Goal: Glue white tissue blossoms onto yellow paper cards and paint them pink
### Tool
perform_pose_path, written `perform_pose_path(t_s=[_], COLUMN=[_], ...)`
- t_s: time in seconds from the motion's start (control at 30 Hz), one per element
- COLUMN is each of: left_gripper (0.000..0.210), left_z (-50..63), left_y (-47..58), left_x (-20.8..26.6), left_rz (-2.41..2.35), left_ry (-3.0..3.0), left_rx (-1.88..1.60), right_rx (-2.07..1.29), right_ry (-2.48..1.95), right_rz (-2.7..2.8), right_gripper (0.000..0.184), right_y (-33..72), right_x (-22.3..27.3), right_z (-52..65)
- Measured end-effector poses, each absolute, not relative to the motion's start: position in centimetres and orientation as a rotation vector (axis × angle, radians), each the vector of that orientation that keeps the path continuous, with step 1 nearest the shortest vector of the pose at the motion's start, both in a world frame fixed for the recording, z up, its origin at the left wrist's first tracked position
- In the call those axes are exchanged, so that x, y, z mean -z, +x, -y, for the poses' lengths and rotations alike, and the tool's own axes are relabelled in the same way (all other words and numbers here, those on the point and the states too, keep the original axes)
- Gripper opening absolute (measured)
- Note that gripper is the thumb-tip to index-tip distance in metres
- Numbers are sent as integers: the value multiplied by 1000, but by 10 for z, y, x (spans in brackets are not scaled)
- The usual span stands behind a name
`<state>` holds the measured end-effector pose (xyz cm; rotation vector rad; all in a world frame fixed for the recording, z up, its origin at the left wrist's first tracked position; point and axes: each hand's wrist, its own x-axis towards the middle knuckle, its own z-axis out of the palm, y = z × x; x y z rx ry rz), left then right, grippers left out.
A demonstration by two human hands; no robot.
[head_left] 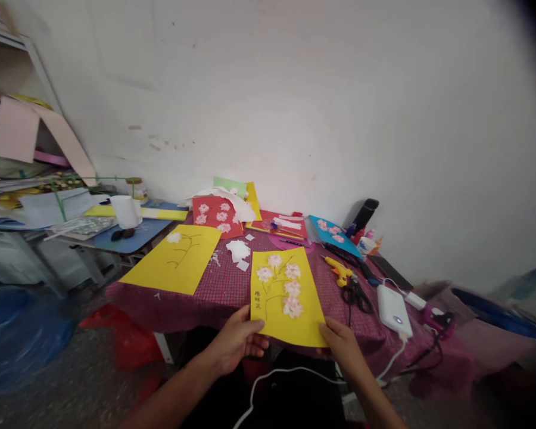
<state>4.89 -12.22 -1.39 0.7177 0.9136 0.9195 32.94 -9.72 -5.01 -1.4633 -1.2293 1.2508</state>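
Observation:
A yellow card (279,328) with pink-and-white paper flowers, drawn branches and handwriting on its left side is held between my two hands over the table's front edge. My left hand (239,339) pinches its lower left corner, thumb on top and fingers beneath. At the lower right corner my right hand (339,342) grips it the same way, its fingers partly hidden underneath. Another yellow sheet (205,253) lies to the left, with drawn branches and one white flower. Between the two lie a stack of white paper pieces (238,250) and a few loose squares.
On the checked cloth (223,292) to the right lie a yellow glue gun (340,270), black scissors (356,295) and a white power bank (393,310) with a cable. A red flowered card (214,215) and a blue one (333,231) are at the back. A tissue roll (125,211) stands left.

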Motion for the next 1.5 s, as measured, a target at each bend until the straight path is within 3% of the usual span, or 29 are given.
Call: perform_pose_path(t_s=[0.63,1.03,1.23,1.5], left_gripper=[51,44,53,45], left_z=[75,-34,-90,-165], left_y=[34,-78,-135,-183], left_x=[-21,-60,-78,-81], left_rz=[-982,-1199,-1269,-1466], left_ry=[1100,1156,1200,1155], left_rx=[-976,-1206,-1278,-1309], right_rx=[-1227,-1258,-1244,-1265], right_ry=[-1329,-1215,-1237,-1352], right_rz=[1221,1330,1438,1535], right_gripper=[35,15,14,15], right_y=[314,166,97,37], right_x=[20,-57,-69,-59], right_z=[61,-104,-172,-245])
